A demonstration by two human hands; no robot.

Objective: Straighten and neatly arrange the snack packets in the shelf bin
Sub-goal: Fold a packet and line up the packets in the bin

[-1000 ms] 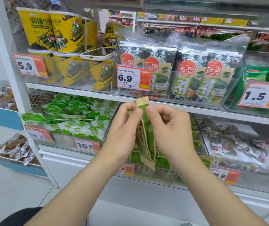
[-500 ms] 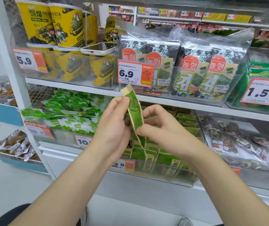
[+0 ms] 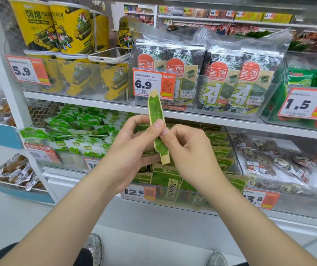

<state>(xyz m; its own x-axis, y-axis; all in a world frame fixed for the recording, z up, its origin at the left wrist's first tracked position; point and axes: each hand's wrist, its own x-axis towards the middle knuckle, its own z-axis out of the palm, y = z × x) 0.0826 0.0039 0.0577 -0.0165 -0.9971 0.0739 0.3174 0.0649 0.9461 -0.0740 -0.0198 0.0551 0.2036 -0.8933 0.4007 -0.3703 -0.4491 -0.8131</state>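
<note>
While my L hand [image 3: 129, 148] & R hand [image 3: 190, 156] both pinch the green snack packet [image 3: 155, 109] mid-length, it looks light, thin, floppy; prob. safer gripping sealed ends.

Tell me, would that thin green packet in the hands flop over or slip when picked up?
Probably fairly stiff: the green packet stands straight above the grip without drooping. Likely light, since the left hand and right hand hold it with just a fingertip pinch. Its wrapper looks smooth, so it might slip.
</note>
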